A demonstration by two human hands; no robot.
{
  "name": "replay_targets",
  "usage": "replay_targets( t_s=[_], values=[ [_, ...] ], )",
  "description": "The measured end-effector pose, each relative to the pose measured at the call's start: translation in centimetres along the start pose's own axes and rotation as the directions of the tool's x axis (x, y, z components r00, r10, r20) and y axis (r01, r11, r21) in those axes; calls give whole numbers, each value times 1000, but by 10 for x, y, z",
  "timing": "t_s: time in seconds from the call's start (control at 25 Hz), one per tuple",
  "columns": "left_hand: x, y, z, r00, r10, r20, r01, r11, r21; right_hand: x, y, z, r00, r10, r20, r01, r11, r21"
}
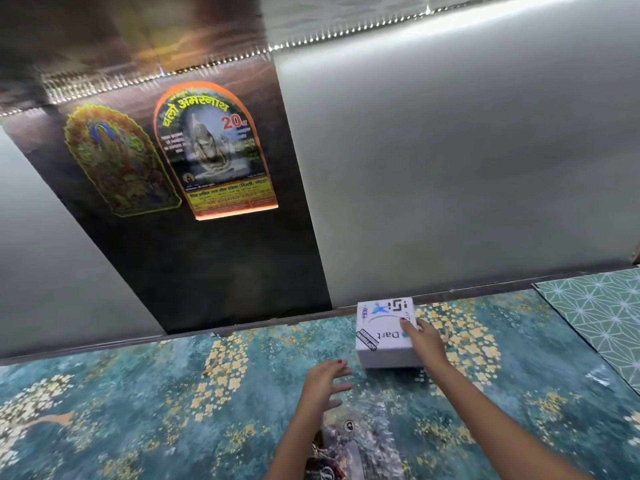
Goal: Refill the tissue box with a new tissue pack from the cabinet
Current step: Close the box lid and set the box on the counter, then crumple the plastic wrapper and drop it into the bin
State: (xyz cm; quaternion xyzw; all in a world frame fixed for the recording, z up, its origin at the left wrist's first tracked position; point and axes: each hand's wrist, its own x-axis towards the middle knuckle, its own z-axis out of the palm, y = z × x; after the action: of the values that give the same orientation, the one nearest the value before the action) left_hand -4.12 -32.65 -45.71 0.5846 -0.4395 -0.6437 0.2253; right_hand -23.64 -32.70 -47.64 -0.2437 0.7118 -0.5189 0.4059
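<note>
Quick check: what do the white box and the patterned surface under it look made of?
White box: likely cardboard, matte printed faces, crisp folded edges, stuck-on label. Right hand rests on its top. Patterned surface: probably a glossy plastic or vinyl sheet, judging by the sheen; it could be coated fabric.

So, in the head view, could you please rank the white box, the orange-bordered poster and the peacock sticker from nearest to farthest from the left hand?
From the left hand:
1. White box, just to its right on the patterned surface.
2. Orange-bordered poster, up on the dark panel.
3. Peacock sticker, farther left on the panel.
</note>
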Motion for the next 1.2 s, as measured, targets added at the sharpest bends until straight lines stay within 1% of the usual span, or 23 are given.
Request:
replay_targets(
  t_s=[0.08,0.2,0.24,0.28,0.32,0.36,0.4,0.44,0.52,0.56,0.6,0.68,0.76,0.84,0.88,0.92,0.96,1.0,1.04,1.08,1.12,1.16,1.2],
  values=[
    [3,9,-1,999,31,-12,-30,998,58,19,-5,8,999,-37,-4,36,998,-59],
    [6,17,2,997,70,-32,-67,994,84,31,-2,11,972,-235,-9,223,932,-285],
    [6,18,5,996,75,-45,-71,994,82,30,7,10,941,-339,6,318,875,-366],
    [6,19,9,995,82,-59,-77,994,81,24,17,10,889,-457,31,412,769,-488],
    [6,20,13,993,92,-69,-86,993,85,19,28,11,822,-565,72,488,634,-601],
    [5,23,19,993,99,-70,-93,992,89,13,37,10,792,-598,123,511,539,-670],
    [5,25,26,993,104,-59,-99,991,90,12,44,8,768,-615,178,538,469,-701],
    [4,28,33,993,111,-45,-106,990,93,11,42,6,798,-561,221,523,462,-716],
    [4,33,44,992,127,-19,-124,987,105,23,35,2,821,-498,280,519,445,-730],
    [5,35,47,991,134,-8,-132,985,107,32,33,0,813,-482,326,536,404,-741],
    [6,36,48,990,142,-1,-141,984,108,36,28,0,822,-413,391,545,377,-748],
    [9,37,48,989,150,0,-149,982,117,39,25,6,813,-271,515,577,252,-777],
    [10,39,46,987,162,-10,-160,982,96,38,25,18,798,-192,571,601,177,-779],
    [10,37,40,983,181,-26,-178,979,99,38,27,27,797,-224,561,600,176,-781],
    [10,33,35,979,200,-40,-193,971,138,37,29,28,808,-240,537,584,209,-784],
    [8,27,27,976,211,-48,-196,955,221,35,29,26,826,-234,513,562,276,-779],
    [8,18,17,979,201,-32,-173,908,383,32,31,24,836,-230,498,549,360,-754],
    [7,6,5,990,138,-5,-107,787,608,24,34,21,844,-213,492,533,443,-721],
    [5,-9,-4,999,39,-30,1,600,800,12,37,19,846,-216,487,523,510,-683],
    [2,-23,-11,994,-37,-100,106,421,901,-5,41,17,844,-219,490,519,564,-642],
    [-5,-37,-15,983,-78,-163,180,334,925,-25,46,17,830,-223,511,528,606,-595],
    [-14,-48,-16,971,-96,-219,239,334,912,-49,50,15,807,-195,557,537,634,-557],
    [-23,-60,-16,958,-97,-269,285,384,878,-74,56,15,777,-157,610,548,645,-533]
  ],
)
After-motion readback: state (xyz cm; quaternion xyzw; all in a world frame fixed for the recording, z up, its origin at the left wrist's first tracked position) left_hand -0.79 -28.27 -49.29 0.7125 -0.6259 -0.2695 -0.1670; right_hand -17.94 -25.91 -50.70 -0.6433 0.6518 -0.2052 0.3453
